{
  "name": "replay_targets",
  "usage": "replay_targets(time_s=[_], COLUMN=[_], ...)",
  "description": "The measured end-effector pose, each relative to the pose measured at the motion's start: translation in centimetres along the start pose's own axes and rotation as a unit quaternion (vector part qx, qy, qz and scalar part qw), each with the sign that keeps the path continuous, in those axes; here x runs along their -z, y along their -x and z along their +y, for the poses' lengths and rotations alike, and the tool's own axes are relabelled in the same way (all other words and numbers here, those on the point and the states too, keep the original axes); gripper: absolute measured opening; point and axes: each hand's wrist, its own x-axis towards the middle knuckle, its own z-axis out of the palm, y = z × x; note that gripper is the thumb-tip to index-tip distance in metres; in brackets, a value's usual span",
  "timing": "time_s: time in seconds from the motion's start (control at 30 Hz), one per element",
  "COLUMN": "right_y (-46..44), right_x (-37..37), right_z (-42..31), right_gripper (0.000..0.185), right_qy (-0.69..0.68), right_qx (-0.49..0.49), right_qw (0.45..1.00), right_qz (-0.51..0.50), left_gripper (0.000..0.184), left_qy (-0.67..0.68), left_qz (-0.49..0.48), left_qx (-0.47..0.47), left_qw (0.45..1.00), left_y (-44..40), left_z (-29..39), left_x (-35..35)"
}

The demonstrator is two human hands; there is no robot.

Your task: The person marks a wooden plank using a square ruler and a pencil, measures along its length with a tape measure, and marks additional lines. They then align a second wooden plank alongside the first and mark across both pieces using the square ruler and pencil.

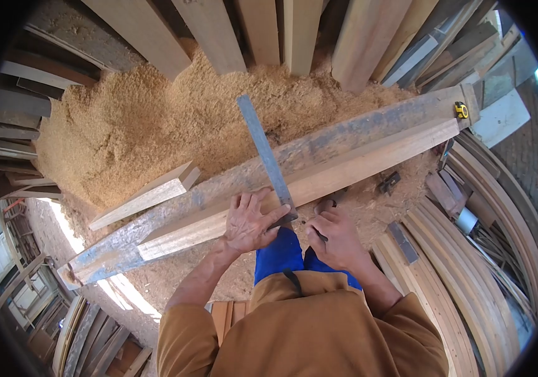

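Observation:
A long pale wooden beam lies on a worn, stained plank. Across the beam stands a metal try square, its blade pointing away over the sawdust. My left hand presses on the beam with fingers spread, its thumb and fingers against the square's near end. Just right of the square, my right hand is closed around a thin dark tool, perhaps a pencil, close to the beam's near side; most of that tool is hidden by the fingers.
Sawdust is heaped beyond the plank, with a short wooden piece at its edge. A yellow tape measure sits at the plank's right end. Stacked boards stand at right; upright planks line the far side.

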Motion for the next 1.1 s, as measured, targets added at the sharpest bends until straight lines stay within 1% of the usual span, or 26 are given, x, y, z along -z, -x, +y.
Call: replay_targets(time_s=[0.07, 0.17, 0.2, 0.23, 0.27, 0.37, 0.43, 0.5, 0.57, 0.63, 0.67, 0.7, 0.77, 0.83, 0.93, 0.97, 1.03, 1.07, 1.1], right_y=[0.5, 0.4, 0.3, 0.4, 0.4, 0.9, 1.5, 3.0, 4.0, 6.5, 7.6, 8.8, 10.3, 12.0, 12.9, 12.9, 13.3, 14.0, 14.2], right_x=[-1.0, -5.7, -8.0, -10.5, -11.6, -10.0, -6.9, -2.4, 3.1, 6.3, 8.1, 10.1, 14.1, 18.3, 24.8, 26.3, 29.9, 31.3, 32.7], right_z=[0.2, 2.1, 2.5, 2.9, 3.0, 3.8, 5.0, 7.7, 9.6, 14.6, 17.0, 19.4, 24.0, 29.8, 34.3, 35.5, 39.2, 42.8, 44.1], right_gripper=[0.018, 0.020, 0.022, 0.024, 0.026, 0.031, 0.034, 0.038, 0.039, 0.040, 0.037, 0.035, 0.029, 0.024, 0.023, 0.023, 0.022, 0.021, 0.023], right_qy=[0.066, 0.063, -0.090, -0.240, -0.383, -0.370, -0.422, -0.363, -0.298, -0.287, -0.318, -0.349, -0.369, -0.393, -0.403, -0.390, -0.349, -0.305, -0.232], right_qx=[-0.055, -0.098, -0.149, -0.195, -0.236, -0.219, -0.222, -0.242, -0.213, -0.243, -0.253, -0.264, -0.239, -0.206, -0.188, -0.204, -0.231, -0.232, -0.244], right_qw=[0.995, 0.992, 0.985, 0.951, 0.891, 0.901, 0.871, 0.884, 0.905, 0.878, 0.852, 0.824, 0.800, 0.790, 0.776, 0.772, 0.762, 0.792, 0.831], right_qz=[-0.049, -0.047, -0.012, 0.022, 0.056, 0.058, 0.117, 0.167, 0.217, 0.296, 0.329, 0.360, 0.408, 0.423, 0.448, 0.459, 0.494, 0.475, 0.443], left_gripper=[0.065, 0.065, 0.067, 0.069, 0.071, 0.081, 0.087, 0.092, 0.097, 0.096, 0.095, 0.092, 0.087, 0.081, 0.075, 0.073, 0.072, 0.073, 0.075], left_qy=[-0.001, -0.006, -0.007, -0.008, -0.009, 0.055, 0.028, 0.001, -0.029, -0.048, -0.058, -0.069, -0.093, -0.102, -0.143, -0.153, -0.146, -0.151, -0.158], left_qz=[0.002, -0.002, -0.005, -0.008, -0.011, 0.075, 0.079, 0.091, 0.112, 0.117, 0.120, 0.089, 0.025, 0.048, 0.070, 0.081, 0.087, 0.062, 0.070], left_qx=[-0.003, -0.001, -0.004, -0.007, -0.010, 0.011, 0.050, 0.074, 0.082, 0.106, 0.119, 0.138, 0.180, 0.190, 0.178, 0.166, 0.171, 0.193, 0.194], left_qw=[1.000, 1.000, 1.000, 1.000, 1.000, 0.996, 0.995, 0.993, 0.990, 0.986, 0.984, 0.984, 0.979, 0.975, 0.971, 0.971, 0.971, 0.968, 0.966], left_y=[0.0, 0.1, 0.1, 0.1, 0.1, 0.8, 1.0, 0.9, 0.2, -0.6, -1.1, -1.3, -1.5, -1.8, -1.8, -1.8, -1.8, -2.2, -2.2], left_z=[-0.1, -0.1, -0.2, -0.2, -0.3, -0.6, -1.0, -0.7, -0.3, 0.8, 1.3, 1.6, 1.5, 1.6, 1.6, 1.6, 1.5, 1.9, 1.9], left_x=[-0.1, -0.1, -0.1, 0.0, 0.1, -1.1, -2.2, -2.4, -2.2, -1.6, -1.4, -1.4, -1.9, -2.3, -2.6, -2.9, -3.3, -2.9, -3.1])
